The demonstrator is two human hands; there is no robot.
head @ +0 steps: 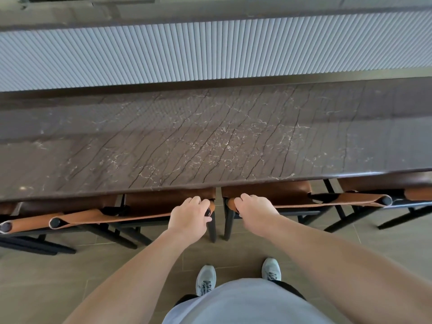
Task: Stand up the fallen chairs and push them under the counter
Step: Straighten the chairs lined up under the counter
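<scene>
A dark brown marble counter [210, 136] runs across the view. Several chairs with black frames and tan leather backs stand upright along its near edge, seats tucked under it. My left hand [190, 215] grips the right end of the backrest of the chair left of centre [112, 216]. My right hand [253, 206] grips the left end of the backrest of the chair right of centre [315, 201]. The two chairs stand side by side with a narrow gap between them. Further chairs show at the far left [14, 224] and far right [411, 192].
Behind the counter rises a ribbed grey panel [210, 52]. The floor is brown tile [70, 272]. My grey shoes [205, 279] stand just behind the two chairs. Black chair legs [211, 228] splay out over the floor on both sides.
</scene>
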